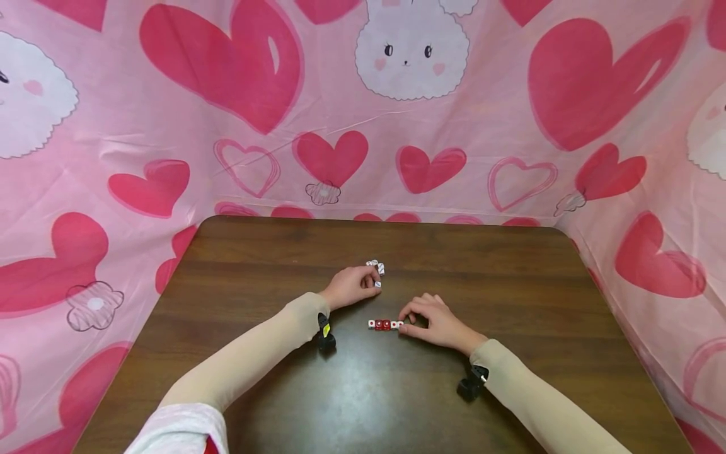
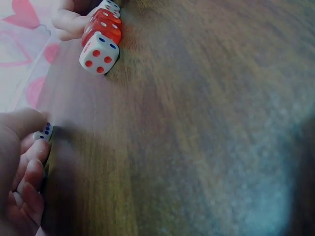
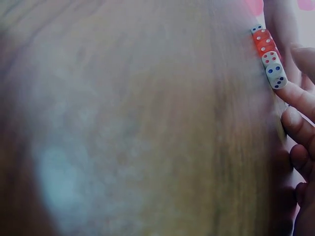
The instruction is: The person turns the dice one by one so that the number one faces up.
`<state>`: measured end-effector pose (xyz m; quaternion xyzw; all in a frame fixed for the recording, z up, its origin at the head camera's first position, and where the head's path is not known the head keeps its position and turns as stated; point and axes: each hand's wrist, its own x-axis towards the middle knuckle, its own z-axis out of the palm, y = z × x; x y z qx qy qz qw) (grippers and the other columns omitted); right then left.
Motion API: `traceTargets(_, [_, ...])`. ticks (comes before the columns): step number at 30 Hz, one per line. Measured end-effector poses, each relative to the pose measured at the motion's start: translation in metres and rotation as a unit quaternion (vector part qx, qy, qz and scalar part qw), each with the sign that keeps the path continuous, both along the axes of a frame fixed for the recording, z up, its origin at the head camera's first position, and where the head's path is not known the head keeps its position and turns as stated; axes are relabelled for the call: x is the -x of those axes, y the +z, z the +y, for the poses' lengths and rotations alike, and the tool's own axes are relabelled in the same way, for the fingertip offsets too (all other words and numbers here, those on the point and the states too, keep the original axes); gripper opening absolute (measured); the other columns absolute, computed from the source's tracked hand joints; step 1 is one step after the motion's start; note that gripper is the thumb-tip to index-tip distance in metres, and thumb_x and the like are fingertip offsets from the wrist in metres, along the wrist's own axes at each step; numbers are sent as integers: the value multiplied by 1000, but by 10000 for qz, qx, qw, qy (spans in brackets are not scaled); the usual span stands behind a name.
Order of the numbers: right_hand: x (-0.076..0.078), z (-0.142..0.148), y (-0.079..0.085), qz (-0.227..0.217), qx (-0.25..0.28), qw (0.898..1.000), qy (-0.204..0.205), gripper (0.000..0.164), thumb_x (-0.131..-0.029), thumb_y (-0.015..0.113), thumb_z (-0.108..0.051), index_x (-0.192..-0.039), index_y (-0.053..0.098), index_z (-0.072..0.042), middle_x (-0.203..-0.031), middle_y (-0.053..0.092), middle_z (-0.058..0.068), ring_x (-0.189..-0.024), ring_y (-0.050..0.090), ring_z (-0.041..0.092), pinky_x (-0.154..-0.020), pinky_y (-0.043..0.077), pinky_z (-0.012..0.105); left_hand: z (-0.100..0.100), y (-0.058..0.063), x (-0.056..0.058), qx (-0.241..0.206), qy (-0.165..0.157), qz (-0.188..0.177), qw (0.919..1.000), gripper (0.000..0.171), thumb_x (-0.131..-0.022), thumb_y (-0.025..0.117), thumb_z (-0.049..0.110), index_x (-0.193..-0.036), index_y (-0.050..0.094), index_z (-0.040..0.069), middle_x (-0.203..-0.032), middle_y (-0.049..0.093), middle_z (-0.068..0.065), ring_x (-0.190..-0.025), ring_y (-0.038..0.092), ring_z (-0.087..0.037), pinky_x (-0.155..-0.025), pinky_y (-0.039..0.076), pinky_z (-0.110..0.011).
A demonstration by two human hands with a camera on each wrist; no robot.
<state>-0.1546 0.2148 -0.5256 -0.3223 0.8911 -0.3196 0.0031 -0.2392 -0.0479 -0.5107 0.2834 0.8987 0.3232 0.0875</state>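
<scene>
In the head view, my left hand [image 1: 353,287] pinches a white die [image 1: 377,285] just in front of a small group of white dice [image 1: 380,268]. The left wrist view shows blue dots on the pinched die [image 2: 46,131] between thumb and finger. Nearer to me, white dice [image 1: 371,324] and red dice [image 1: 386,325] stand in a short side-by-side row, white at both ends. My right hand [image 1: 433,321] is at the row's right end. One fingertip [image 3: 283,94] touches the end white die [image 3: 276,77], while the thumb appears apart from it in the right wrist view.
The dice lie on a brown wooden table [image 1: 272,265]. Pink cloth [image 1: 340,113] printed with hearts and rabbit faces hangs behind the table and along both sides. A black wrist camera [image 1: 326,342] is on the left wrist, another black camera [image 1: 469,388] on the right.
</scene>
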Motion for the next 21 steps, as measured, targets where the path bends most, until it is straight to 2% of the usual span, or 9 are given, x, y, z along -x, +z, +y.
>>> traceTargets(5, [0,0,-1,33,50,10000,2,14,-91,80,-36,-100,71,-32,-84,52,-19,-82,41,4,-79,29,33,0,-2,0,-96,44,-38,9999,11,-98,72,30,-101,70,20,-82,66,9,-73,59,-6,-72,48,-29])
traceTargets(14, [-1,-1,0,112,48,9999,23,16,-90,81,-35,-100,71,-30,-83,54,-16,-82,41,4,-78,29,32,0,-3,1,47,-27,6,10000,13,-93,77,26,-102,69,19,-79,64,10,-69,57,-4,-70,45,-28])
traceTargets(21, [-1,-1,1,67,13,10000,42,18,-89,82,-35,-101,71,-29,-84,54,-16,-82,41,5,-78,29,32,-2,-1,1,25,-254,160,9995,10,-94,76,20,-101,69,16,-80,64,9,-73,58,-4,-72,48,-27])
